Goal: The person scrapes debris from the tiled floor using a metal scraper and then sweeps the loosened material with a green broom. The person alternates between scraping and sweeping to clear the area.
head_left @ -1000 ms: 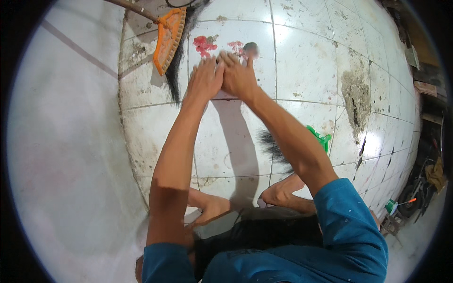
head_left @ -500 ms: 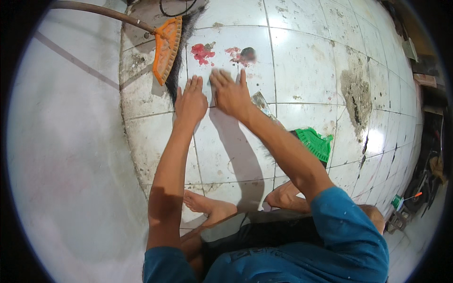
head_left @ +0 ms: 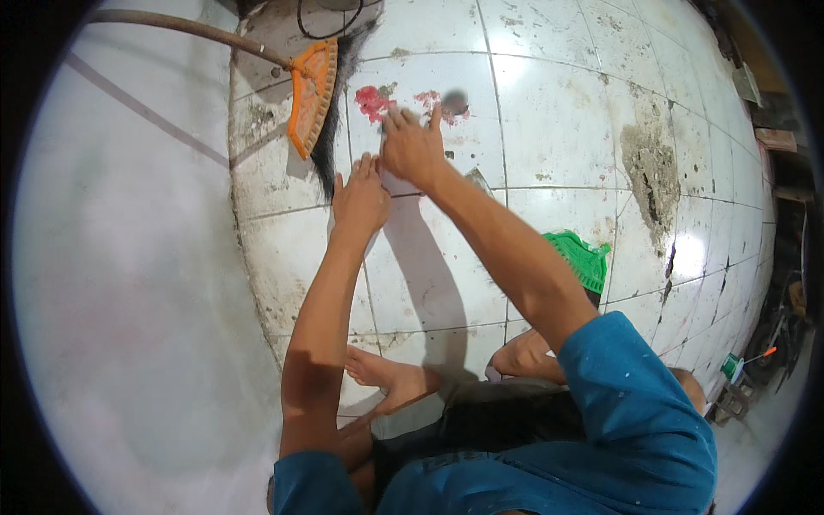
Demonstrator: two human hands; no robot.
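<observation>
Both my hands reach forward over the white tiled floor (head_left: pixel 429 283). My right hand (head_left: pixel 414 148) is open, its fingers stretched to the lower edge of a red stain (head_left: pixel 371 101). A second reddish patch (head_left: pixel 427 99), with a blurred dark round spot (head_left: pixel 455 103) over it, lies just past those fingertips. My left hand (head_left: pixel 360 199) is open too, palm down, close behind and left of the right one. Neither hand visibly holds anything; what is under the palms is hidden. A flat greyish blade-like piece (head_left: pixel 477 178) shows partly beside my right forearm.
An orange broom (head_left: pixel 313 94) with black bristles rests left of my hands, its stick crossing toward the pale wall (head_left: pixel 129 283). A green broom head (head_left: pixel 584 257) lies by my right elbow. Broken tile (head_left: pixel 648 172) is farther right; assorted objects line the right edge.
My right hand has slid forward to the red stain's edge. My left hand has drawn back slightly and shifted right. The whole view has moved a little.
</observation>
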